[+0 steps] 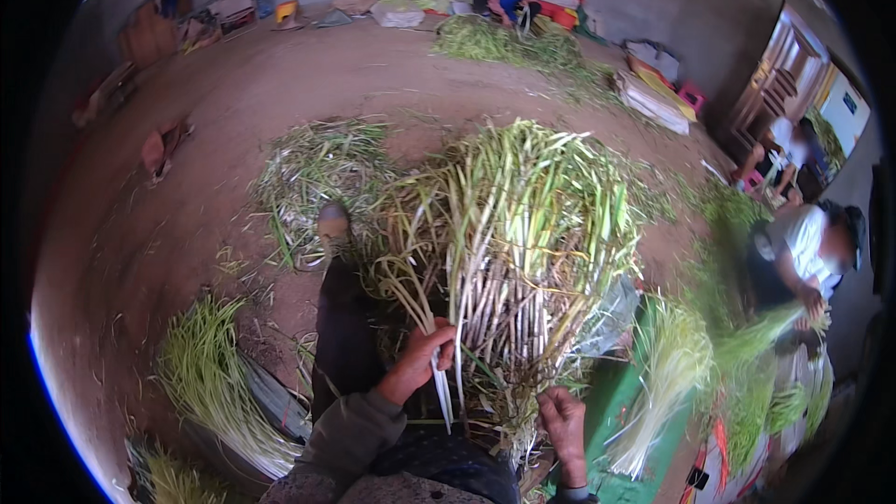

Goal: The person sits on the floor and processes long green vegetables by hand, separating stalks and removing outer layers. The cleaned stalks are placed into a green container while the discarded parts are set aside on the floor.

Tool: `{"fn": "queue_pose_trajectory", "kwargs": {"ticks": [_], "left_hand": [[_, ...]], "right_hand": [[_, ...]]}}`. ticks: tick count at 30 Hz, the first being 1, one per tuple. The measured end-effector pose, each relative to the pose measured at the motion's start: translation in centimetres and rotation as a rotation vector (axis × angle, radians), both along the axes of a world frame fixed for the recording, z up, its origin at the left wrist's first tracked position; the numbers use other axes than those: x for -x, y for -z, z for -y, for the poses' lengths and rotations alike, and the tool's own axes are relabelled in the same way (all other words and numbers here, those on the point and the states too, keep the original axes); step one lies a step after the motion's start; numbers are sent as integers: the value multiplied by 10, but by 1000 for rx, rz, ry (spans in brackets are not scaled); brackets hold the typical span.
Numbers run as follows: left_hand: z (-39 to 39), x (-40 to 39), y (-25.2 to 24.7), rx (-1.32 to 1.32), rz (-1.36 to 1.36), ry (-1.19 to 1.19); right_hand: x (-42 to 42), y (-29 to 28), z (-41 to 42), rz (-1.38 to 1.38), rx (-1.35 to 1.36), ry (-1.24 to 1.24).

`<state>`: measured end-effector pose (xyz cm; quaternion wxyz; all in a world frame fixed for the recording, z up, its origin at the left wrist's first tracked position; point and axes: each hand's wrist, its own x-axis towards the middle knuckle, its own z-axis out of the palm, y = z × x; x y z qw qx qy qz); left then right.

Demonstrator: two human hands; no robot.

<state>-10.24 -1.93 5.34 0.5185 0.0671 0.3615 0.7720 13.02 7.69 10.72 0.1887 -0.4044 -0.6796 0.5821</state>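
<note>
My left hand (425, 358) grips a few pale, peeled stalks (439, 392), whose white ends point down towards my lap. Another white stalk (458, 364) hangs just beside its fingertips. A large heap of long, leafy vegetable stalks (525, 245) lies right in front of me, with green and yellowed tops on the far side and purplish-white stems nearer. My right hand (563, 416) is curled with fingertips together, close to dry leaf scraps (518, 427) at the heap's near edge. Whether anything thin is pinched there cannot be made out.
Leaf trimmings (322, 175) lie beyond my left boot (334, 220). A bundle of thin green stalks (217, 378) rests at left, a paler bundle (658, 392) on a green surface (602, 434) at right. A person (798, 252) handles stalks at right; others sit further off.
</note>
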Motion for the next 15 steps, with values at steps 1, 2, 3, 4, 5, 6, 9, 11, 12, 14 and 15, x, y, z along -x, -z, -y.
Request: {"fn": "queue_pose_trajectory", "kwargs": {"ticks": [1, 2, 3, 4, 5, 6, 9, 11, 12, 14, 15], "left_hand": [[1, -1, -4, 13, -3, -11], [4, -2, -9, 14, -3, -14], [5, -3, -11, 18, -1, -11], [6, -4, -16, 28, -38, 1], [9, -5, -17, 24, -72, 11], [12, -6, -19, 28, -109, 12], [12, -12, -16, 64, -150, -29], [18, -6, -10, 142, -116, -115], [19, -2, -4, 157, -110, -159], [33, 13, 13, 128, -57, -271], [37, 22, 15, 114, -23, -319]], "right_hand": [[21, -12, 5, -111, -35, 14], [41, -8, 6, -231, -82, -27], [65, -13, 10, -257, -69, -44], [86, -9, 10, -290, -104, -103], [108, -1, 9, -313, -235, -140], [125, -7, 13, -255, -243, -192], [141, 27, 6, -283, -63, -178], [137, -14, 16, -479, -35, 16], [118, -22, 3, -678, -1, 56], [89, -65, -20, -777, -232, 174], [71, -72, -37, -805, -233, 248]]}}
